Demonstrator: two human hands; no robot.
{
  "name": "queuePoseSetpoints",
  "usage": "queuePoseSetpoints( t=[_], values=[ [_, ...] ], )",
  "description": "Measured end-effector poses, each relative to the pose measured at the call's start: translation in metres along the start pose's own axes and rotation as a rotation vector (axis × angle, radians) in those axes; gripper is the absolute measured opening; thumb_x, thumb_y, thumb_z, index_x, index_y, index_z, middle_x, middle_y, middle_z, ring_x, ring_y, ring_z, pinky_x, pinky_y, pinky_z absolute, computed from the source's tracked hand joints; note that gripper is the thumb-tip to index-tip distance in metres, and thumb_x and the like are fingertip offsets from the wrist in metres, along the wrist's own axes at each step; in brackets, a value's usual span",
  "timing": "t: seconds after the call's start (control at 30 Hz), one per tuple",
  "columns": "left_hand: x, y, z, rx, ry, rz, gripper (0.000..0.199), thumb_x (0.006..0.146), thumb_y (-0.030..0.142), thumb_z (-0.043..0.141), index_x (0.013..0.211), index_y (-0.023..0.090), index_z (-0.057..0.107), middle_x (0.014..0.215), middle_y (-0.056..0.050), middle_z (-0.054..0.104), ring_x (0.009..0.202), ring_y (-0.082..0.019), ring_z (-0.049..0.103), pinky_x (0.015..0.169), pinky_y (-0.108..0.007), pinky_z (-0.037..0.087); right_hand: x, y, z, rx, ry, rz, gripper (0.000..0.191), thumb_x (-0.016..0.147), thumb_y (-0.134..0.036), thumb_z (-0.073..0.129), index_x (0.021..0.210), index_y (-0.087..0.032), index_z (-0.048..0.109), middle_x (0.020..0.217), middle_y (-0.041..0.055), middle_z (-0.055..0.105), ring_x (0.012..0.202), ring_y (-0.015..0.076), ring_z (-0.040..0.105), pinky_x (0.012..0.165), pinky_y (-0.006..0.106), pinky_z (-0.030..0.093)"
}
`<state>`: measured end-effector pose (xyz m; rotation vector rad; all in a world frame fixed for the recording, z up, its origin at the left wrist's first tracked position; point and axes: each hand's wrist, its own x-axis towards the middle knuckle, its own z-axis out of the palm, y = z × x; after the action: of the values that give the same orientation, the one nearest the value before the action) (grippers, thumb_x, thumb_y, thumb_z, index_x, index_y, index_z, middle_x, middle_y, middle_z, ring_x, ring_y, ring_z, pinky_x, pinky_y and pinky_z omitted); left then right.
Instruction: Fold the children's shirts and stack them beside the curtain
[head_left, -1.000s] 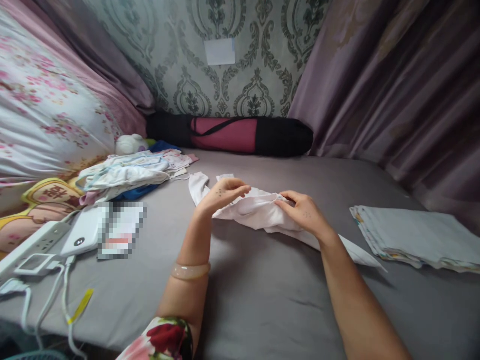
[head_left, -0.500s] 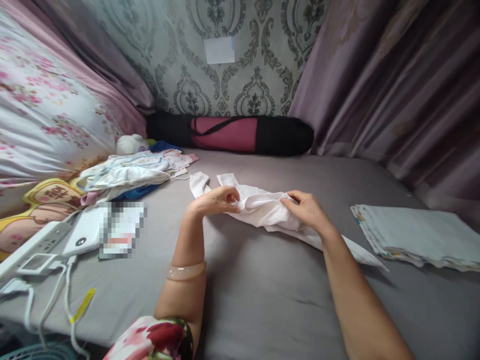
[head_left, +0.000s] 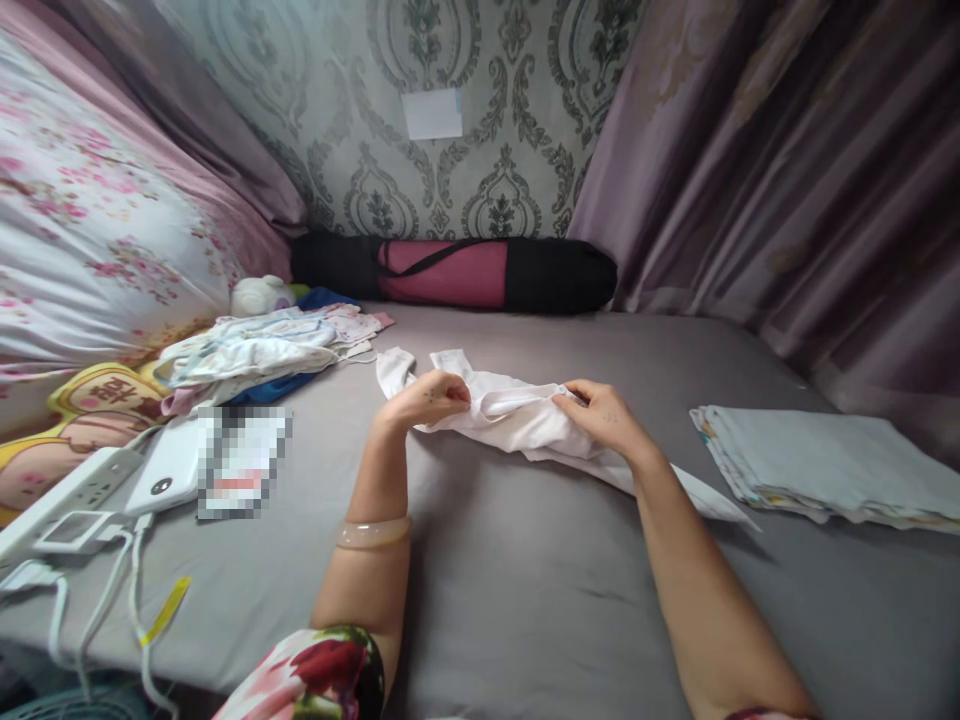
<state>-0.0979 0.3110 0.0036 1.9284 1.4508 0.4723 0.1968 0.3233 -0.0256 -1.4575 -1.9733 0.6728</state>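
Observation:
A thin white garment (head_left: 525, 430) lies bunched across the middle of the grey bed sheet (head_left: 517, 590). Two narrow ends of it stick out at the far left, and a pointed tail runs to the right under my right forearm. My left hand (head_left: 433, 402) is closed, its fingertips pinching the cloth near the left part of an open fold. At the fold's right end, my right hand (head_left: 600, 412) pinches the edge between thumb and fingers. Which part of the garment this edge is, I cannot tell.
At right lies a folded pale cloth stack (head_left: 832, 460). Rumpled baby clothes (head_left: 255, 345) are piled at left, near a white power bank (head_left: 169, 470) and a power strip (head_left: 75, 495) with cables. A long black-and-pink bag (head_left: 450, 272) rests along the wall.
My left fingers have closed more tightly on the cloth. My right hand keeps its pinch, and the whole view has shifted slightly.

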Motion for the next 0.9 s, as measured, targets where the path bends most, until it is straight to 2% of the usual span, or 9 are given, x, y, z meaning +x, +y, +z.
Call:
queuePoseSetpoints(
  t=[0.1,0.27,0.4,0.5,0.63,0.8,0.9],
  values=[
    [-0.002,0.003,-0.001,-0.001,0.056,-0.001,0.018,0.071,0.03,0.057,0.077,0.016,0.068,0.067,-0.001,0.061,0.058,-0.013,0.053,0.051,-0.022,0.037,-0.001,0.0,-0.002,0.021,-0.027,-0.017,0.026,0.083,-0.038,0.059,0.099,-0.021,0.071,0.1,0.0053,0.074,0.091,0.023,0.066,0.08,0.032,0.047],
    [-0.005,0.008,-0.004,-0.074,0.216,0.027,0.014,0.074,0.029,0.054,0.076,0.017,0.061,0.067,0.0,0.057,0.061,-0.013,0.051,0.052,-0.022,0.036,-0.002,-0.001,-0.007,0.124,-0.077,-0.054,0.027,0.083,-0.036,0.06,0.101,-0.019,0.071,0.105,0.0065,0.073,0.096,0.0224,0.066,0.084,0.032,0.049],
    [0.002,0.007,0.005,-0.046,0.406,0.042,0.009,0.08,0.025,0.05,0.079,0.018,0.056,0.074,-0.001,0.058,0.068,-0.014,0.052,0.059,-0.023,0.039,-0.005,-0.004,-0.01,0.198,-0.103,-0.073,0.027,0.079,-0.033,0.063,0.1,-0.019,0.072,0.104,0.0067,0.073,0.097,0.0228,0.066,0.085,0.033,0.05],
    [0.007,0.006,0.01,-0.012,0.484,0.065,0.007,0.082,0.022,0.047,0.083,0.02,0.053,0.078,0.0,0.058,0.07,-0.014,0.051,0.063,-0.024,0.039,-0.009,-0.008,-0.012,0.283,-0.104,-0.065,0.028,0.078,-0.036,0.065,0.098,-0.018,0.072,0.102,0.0068,0.074,0.094,0.0225,0.066,0.084,0.032,0.05],
    [-0.001,0.015,-0.006,0.042,0.471,0.186,0.009,0.084,0.022,0.046,0.086,0.019,0.055,0.078,0.0,0.056,0.072,-0.014,0.05,0.064,-0.024,0.038,-0.014,-0.016,-0.018,0.36,-0.063,-0.06,0.034,0.076,-0.046,0.067,0.093,-0.017,0.073,0.096,0.0069,0.074,0.087,0.0217,0.066,0.077,0.031,0.051],
    [-0.038,0.045,-0.043,-0.03,0.285,0.322,0.025,0.085,0.037,0.053,0.095,0.017,0.064,0.076,0.0,0.057,0.068,-0.012,0.049,0.058,-0.022,0.037,-0.019,-0.037,-0.039,0.281,0.013,-0.082,0.043,0.072,-0.058,0.069,0.083,-0.017,0.072,0.084,0.0059,0.073,0.077,0.0202,0.064,0.067,0.029,0.048],
    [-0.064,0.062,-0.06,-0.112,0.216,0.348,0.035,0.078,0.047,0.065,0.096,0.017,0.067,0.08,-0.001,0.061,0.069,-0.011,0.053,0.058,-0.022,0.04,-0.026,-0.058,-0.055,0.282,-0.008,-0.09,0.048,0.07,-0.063,0.07,0.083,-0.016,0.072,0.082,0.0054,0.071,0.075,0.019,0.063,0.065,0.028,0.047]
  ],
)
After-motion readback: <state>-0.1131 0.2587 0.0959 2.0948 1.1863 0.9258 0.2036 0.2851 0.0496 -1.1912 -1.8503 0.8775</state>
